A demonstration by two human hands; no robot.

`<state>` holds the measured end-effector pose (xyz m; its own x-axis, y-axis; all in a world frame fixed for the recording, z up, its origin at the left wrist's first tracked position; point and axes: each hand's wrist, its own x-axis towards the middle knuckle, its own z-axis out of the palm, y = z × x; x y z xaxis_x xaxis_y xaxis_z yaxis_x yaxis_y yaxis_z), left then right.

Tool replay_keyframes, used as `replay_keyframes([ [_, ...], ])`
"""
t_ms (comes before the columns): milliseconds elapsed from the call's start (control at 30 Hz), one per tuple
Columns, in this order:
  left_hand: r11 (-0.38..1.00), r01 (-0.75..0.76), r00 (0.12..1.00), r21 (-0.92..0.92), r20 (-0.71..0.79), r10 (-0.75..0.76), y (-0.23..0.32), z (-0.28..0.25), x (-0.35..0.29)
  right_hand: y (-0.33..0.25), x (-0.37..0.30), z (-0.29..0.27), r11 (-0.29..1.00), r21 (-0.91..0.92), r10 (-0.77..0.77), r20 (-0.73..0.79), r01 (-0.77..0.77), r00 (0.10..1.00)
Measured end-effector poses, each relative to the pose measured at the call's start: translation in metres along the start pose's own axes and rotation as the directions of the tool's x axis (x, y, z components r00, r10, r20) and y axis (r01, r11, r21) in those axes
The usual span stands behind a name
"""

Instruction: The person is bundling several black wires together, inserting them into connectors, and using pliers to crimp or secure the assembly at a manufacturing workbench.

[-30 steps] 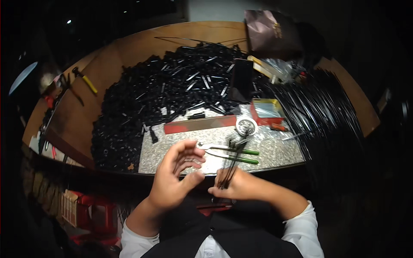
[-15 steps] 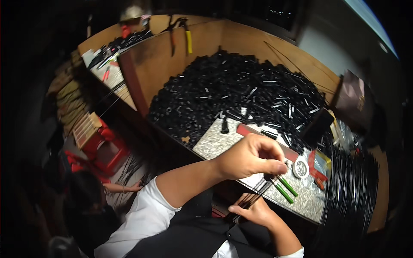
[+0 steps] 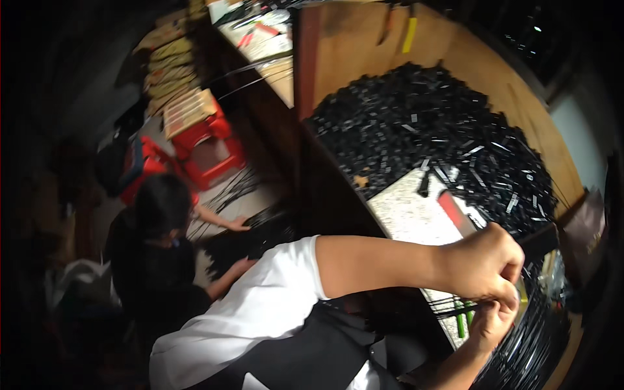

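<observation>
My left hand (image 3: 484, 263) is closed, its thumb and fingertips pinched together above the right side of the workbench (image 3: 406, 214). What its fingertips hold, if anything, is too small to make out. Just below it, my right hand (image 3: 492, 326) has its fingers closed around several thin black strips (image 3: 445, 305), whose ends stick out to the left. The two hands touch or nearly touch at the fingertips. Under the strips lies a tool with green handles (image 3: 461, 322), partly covered by my hands. A red and grey bar (image 3: 452, 211) rests behind my left forearm.
A large heap of small black parts (image 3: 416, 123) fills the wooden-walled bin. Long black strips (image 3: 530, 344) lie at the right. On the left, a co-worker (image 3: 156, 253) bends over black strips on the floor, near red stools (image 3: 211, 153). A yellow-handled tool (image 3: 409, 34) hangs on the partition.
The view has swung left, so the bench appears farther right. My left hand has come together with my right hand, which still holds the strips.
</observation>
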<state>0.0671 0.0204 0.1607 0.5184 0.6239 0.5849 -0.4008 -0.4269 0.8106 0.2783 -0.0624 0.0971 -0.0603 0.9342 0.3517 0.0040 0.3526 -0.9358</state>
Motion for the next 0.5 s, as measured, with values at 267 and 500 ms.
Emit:
replay_keyframes([
  [267, 0.943, 0.121, 0.992, -0.311, 0.077, -0.102, -0.020, -0.020, -0.004, -0.001, 0.008, 0.016, 0.998, 0.051, -0.042, 0.042, 0.039, 0.998],
  [500, 0.969, 0.017, 1.000, -0.246, -0.019, -0.022, -0.030, -0.011, 0.001, 0.015, 0.008, -0.007, 0.997, 0.078, 0.032, -0.104, -0.024, 0.994],
])
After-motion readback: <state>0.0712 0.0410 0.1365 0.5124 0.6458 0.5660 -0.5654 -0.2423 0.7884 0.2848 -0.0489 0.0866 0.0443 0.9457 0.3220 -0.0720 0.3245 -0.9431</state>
